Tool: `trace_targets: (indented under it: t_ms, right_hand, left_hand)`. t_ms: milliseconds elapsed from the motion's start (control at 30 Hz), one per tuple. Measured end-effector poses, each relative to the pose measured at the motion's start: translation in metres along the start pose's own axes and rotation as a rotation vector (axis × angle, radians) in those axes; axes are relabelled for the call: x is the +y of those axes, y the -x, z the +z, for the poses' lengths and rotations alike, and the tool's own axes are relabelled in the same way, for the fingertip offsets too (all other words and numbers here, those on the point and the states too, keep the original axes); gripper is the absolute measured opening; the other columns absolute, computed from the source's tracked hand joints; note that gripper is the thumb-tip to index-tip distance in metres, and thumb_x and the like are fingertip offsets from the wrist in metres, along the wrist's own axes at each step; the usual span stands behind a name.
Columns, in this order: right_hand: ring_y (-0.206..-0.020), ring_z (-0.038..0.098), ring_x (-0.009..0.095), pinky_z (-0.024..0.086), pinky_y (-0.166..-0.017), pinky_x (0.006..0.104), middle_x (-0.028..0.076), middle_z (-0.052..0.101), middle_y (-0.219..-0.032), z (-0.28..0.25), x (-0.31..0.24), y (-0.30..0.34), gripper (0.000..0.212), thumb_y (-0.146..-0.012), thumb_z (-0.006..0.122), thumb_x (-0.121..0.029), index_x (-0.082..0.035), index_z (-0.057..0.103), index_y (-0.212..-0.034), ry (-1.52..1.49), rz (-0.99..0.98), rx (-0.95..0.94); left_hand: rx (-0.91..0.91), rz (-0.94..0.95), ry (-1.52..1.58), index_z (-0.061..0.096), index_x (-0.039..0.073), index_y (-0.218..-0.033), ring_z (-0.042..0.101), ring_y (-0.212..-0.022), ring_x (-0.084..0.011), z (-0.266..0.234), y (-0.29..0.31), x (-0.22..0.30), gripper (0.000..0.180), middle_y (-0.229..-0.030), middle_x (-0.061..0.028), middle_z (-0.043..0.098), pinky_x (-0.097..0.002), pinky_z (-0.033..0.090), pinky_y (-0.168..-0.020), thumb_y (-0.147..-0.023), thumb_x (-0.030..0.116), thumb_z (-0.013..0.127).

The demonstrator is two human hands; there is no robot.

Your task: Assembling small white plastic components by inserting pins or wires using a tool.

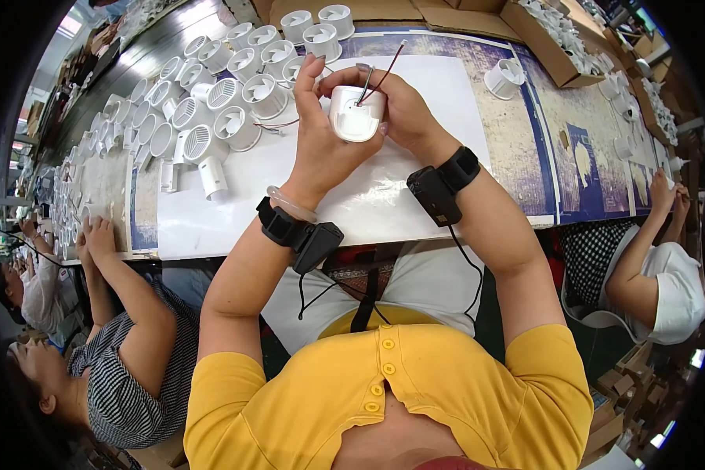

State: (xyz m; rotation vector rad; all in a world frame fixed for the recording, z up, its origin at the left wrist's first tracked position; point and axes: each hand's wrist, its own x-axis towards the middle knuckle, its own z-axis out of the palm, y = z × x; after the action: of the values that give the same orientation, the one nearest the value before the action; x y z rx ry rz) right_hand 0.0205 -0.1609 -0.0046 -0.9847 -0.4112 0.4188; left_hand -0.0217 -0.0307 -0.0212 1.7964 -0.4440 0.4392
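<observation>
Above the white sheet (427,207) I hold a small white plastic housing (357,127) with a rounded outline, its recessed end turned up toward me. Out of a hole in it come thin wires (393,63), one dark red and at least one darker. My left hand (319,145) grips the housing from the left, its thumb along the lower edge and some fingers raised. My right hand (407,110) closes around the right and far side, a fingertip beside the wires. Its thumb is partly hidden.
White round fan units (263,95) and grilled parts crowd the left and far table. A lone fan unit (505,78) stands at right, near a cardboard box (560,55) of white parts. A white tube (212,178) lies left. Co-workers sit on both sides, one in a checked top (137,376).
</observation>
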Motion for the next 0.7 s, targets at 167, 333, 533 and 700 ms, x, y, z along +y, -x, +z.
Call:
trace_targets:
  t_ms: [167, 333, 533, 700]
  right_hand:
    - [-0.089, 0.064, 0.015, 0.052, -0.078, 0.0253, 0.01, 0.066, -0.1, -0.01, -0.002, 0.001, 0.036, -0.095, 0.047, -0.03, 0.001, 0.062, -0.106, 0.188, -0.041, -0.083]
    - [-0.081, 0.065, 0.014, 0.053, -0.072, 0.0238, 0.009, 0.067, -0.093, -0.013, 0.004, -0.001, 0.025, -0.088, 0.058, -0.019, 0.001, 0.064, -0.102, 0.133, -0.017, 0.021]
    - [-0.081, 0.066, 0.014, 0.053, -0.072, 0.0238, 0.009, 0.067, -0.092, -0.012, 0.002, 0.001, 0.024, -0.087, 0.06, -0.018, 0.001, 0.064, -0.101, 0.138, 0.081, 0.058]
    - [-0.079, 0.066, 0.014, 0.054, -0.07, 0.0239, 0.009, 0.067, -0.09, -0.011, 0.001, 0.0, 0.024, -0.086, 0.06, -0.017, 0.001, 0.064, -0.101, 0.152, 0.102, 0.052]
  left_hand:
    - [-0.047, -0.012, -0.126, 0.011, 0.001, -0.139, 0.04, -0.122, -0.0309, 0.002, 0.002, 0.005, 0.102, -0.137, -0.0214, 0.026, -0.0381, 0.038, -0.099, -0.066, 0.016, 0.08]
    - [-0.123, -0.138, -0.004, 0.003, 0.001, -0.141, 0.049, -0.113, -0.0253, 0.006, 0.006, 0.005, 0.103, -0.129, -0.0186, 0.041, -0.0332, 0.041, -0.096, -0.07, 0.013, 0.076]
    - [-0.165, -0.176, 0.03, 0.0, 0.001, -0.141, 0.049, -0.116, -0.0261, 0.005, 0.006, 0.005, 0.105, -0.13, -0.0195, 0.041, -0.0325, 0.04, -0.097, -0.071, 0.015, 0.077]
    - [-0.185, -0.09, -0.044, 0.0, 0.001, -0.142, 0.047, -0.118, -0.0254, 0.004, 0.006, -0.005, 0.105, -0.131, -0.0192, 0.04, -0.0322, 0.04, -0.098, -0.071, 0.015, 0.077]
